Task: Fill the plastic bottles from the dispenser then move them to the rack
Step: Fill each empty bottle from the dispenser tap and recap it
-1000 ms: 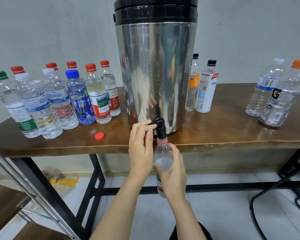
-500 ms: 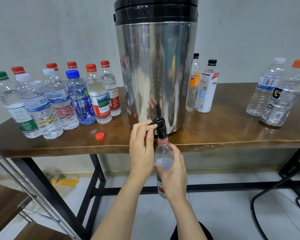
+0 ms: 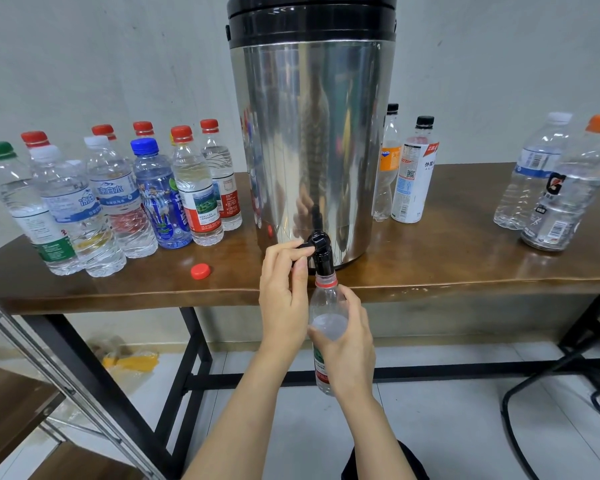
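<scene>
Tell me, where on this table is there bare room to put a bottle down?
Widest bare patch: the table between the white-label bottle beside the dispenser and the Gatorade bottle at the right end. A smaller one lies along the front edge around the red cap. The left end is crowded with bottles.

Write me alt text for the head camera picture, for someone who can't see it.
A person's right hand holds an uncapped plastic bottle under the black tap of a steel dispenser while the left hand pinches the tap's lever. The dispenser stands on a wooden table among capped bottles, with a loose red cap beside it.
</scene>
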Motion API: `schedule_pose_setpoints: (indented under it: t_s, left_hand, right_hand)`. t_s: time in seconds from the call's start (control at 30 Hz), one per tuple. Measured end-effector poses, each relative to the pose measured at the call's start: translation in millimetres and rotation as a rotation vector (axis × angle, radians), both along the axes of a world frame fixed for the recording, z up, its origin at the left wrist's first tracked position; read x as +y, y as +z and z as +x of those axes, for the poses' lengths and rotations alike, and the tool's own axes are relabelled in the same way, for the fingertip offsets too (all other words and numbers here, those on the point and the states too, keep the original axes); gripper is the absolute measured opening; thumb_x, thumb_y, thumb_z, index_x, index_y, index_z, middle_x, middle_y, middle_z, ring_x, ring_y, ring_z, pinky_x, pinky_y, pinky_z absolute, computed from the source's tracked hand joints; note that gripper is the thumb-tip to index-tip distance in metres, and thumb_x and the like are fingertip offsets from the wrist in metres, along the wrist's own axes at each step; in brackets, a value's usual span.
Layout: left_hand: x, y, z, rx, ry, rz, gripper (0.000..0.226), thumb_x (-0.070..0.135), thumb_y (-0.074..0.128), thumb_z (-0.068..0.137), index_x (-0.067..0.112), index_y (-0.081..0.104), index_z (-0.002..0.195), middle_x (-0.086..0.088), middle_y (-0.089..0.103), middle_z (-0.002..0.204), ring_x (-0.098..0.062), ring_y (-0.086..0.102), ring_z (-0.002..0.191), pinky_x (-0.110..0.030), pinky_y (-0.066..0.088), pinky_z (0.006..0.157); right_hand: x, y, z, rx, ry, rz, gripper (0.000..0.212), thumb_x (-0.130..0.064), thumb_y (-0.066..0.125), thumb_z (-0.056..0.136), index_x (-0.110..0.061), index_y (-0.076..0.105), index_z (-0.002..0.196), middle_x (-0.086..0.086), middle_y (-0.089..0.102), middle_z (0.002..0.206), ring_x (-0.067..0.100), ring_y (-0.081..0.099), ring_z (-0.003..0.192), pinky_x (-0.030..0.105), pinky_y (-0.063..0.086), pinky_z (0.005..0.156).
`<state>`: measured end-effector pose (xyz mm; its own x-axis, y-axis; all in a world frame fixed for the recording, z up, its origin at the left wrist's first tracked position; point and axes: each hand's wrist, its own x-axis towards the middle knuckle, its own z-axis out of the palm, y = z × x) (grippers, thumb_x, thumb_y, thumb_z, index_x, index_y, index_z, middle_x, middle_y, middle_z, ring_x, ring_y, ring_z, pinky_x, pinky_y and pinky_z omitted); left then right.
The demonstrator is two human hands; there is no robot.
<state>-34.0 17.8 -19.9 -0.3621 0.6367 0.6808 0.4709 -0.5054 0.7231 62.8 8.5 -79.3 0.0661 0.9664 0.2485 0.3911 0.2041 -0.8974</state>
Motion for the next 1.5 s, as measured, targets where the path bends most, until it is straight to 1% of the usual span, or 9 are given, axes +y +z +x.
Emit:
schedule_pose_setpoints:
  t_s: [0.1,0.3,0.5,0.57,0.67,0.93,1.27,1.4,1.5]
  left_hand:
    - [0.9,-0.9,-0.3,-0.002,0.003,0.005,0.023,0.015,0.045,0.100,0.018,0.066,0.108,0.001,0.058,0.117,-0.015,0.055,0.116,-0.024,0.041,0.100]
    - [1.0,-1.0,-0.2,-0.006,-0.001,0.011,0.025,0.023,0.042,0.100,0.019,0.066,0.108,0.001,0.058,0.117,-0.015,0.055,0.117,-0.021,0.040,0.100]
    - [1.5,-1.2,0.4,-0.008,0.002,0.005,0.026,0.026,0.042,0.100,0.019,0.066,0.108,0.002,0.058,0.117,-0.015,0.054,0.117,-0.019,0.040,0.099]
    - [1.1,-0.9,0.8,-0.010,0.000,0.006,0.026,0.027,0.042,0.100,0.020,0.066,0.108,0.002,0.058,0.117,-0.014,0.054,0.117,-0.018,0.039,0.099]
    - [0.9,-1.2,0.6,-0.010,0.001,0.013,0.025,0.025,0.042,0.101,0.020,0.066,0.108,0.002,0.058,0.117,-0.014,0.055,0.117,-0.018,0.039,0.099]
    - [1.2,-1.4,0.6,-0.005,0.004,0.013,0.023,0.024,0.043,0.101,0.022,0.065,0.107,0.002,0.058,0.117,-0.013,0.054,0.117,-0.017,0.039,0.099]
    - [1.8,-1.7,-0.1,-0.005,0.003,0.017,0.023,0.015,0.045,0.100,0.015,0.067,0.108,0.000,0.058,0.116,-0.011,0.055,0.116,-0.019,0.040,0.100]
    - [0.7,-0.4,0.7,-0.004,-0.001,0.013,0.024,0.021,0.044,0.101,0.017,0.066,0.108,0.001,0.058,0.116,-0.012,0.054,0.116,-0.016,0.039,0.099]
    - [0.9,-0.8,0.4,0.000,0.000,0.013,0.023,0.017,0.045,0.101,0.016,0.066,0.108,0.001,0.058,0.116,-0.012,0.054,0.116,-0.018,0.039,0.100]
  right_hand:
    - [0.0,0.2,0.0,0.000,-0.006,-0.001,0.082,-0.031,0.082,0.076,-0.040,0.035,0.142,-0.016,0.046,0.141,0.011,0.049,0.125,0.032,0.050,0.086]
    - [0.1,0.1,-0.1,-0.016,-0.006,0.000,0.083,-0.032,0.082,0.076,-0.040,0.034,0.143,-0.015,0.045,0.143,0.012,0.048,0.127,0.035,0.052,0.089]
    - [-0.5,-0.5,0.7,-0.020,-0.001,0.013,0.082,-0.032,0.082,0.077,-0.038,0.035,0.143,-0.015,0.046,0.141,0.011,0.050,0.125,0.030,0.050,0.083]
    - [-0.1,-1.0,0.6,-0.020,-0.003,0.014,0.082,-0.032,0.082,0.076,-0.038,0.035,0.143,-0.014,0.046,0.141,0.011,0.049,0.125,0.030,0.050,0.085]
    - [0.5,-1.0,0.1,-0.016,-0.002,0.009,0.082,-0.033,0.083,0.076,-0.040,0.034,0.142,-0.015,0.046,0.141,0.011,0.048,0.127,0.033,0.051,0.088]
    - [1.0,-1.1,0.0,-0.010,-0.004,0.003,0.082,-0.032,0.083,0.076,-0.042,0.034,0.142,-0.015,0.044,0.141,0.010,0.048,0.125,0.031,0.049,0.086]
    - [1.6,-0.9,-0.5,-0.011,-0.002,0.003,0.081,-0.031,0.082,0.076,-0.041,0.035,0.142,-0.014,0.045,0.141,0.011,0.049,0.125,0.033,0.051,0.086]
    - [2.1,-1.1,0.0,-0.009,0.001,0.010,0.082,-0.031,0.083,0.076,-0.040,0.035,0.142,-0.014,0.045,0.141,0.011,0.050,0.124,0.031,0.050,0.086]
    - [2.3,-1.3,0.7,-0.004,0.004,0.010,0.081,-0.030,0.083,0.076,-0.041,0.035,0.141,-0.015,0.045,0.140,0.010,0.050,0.122,0.031,0.050,0.084]
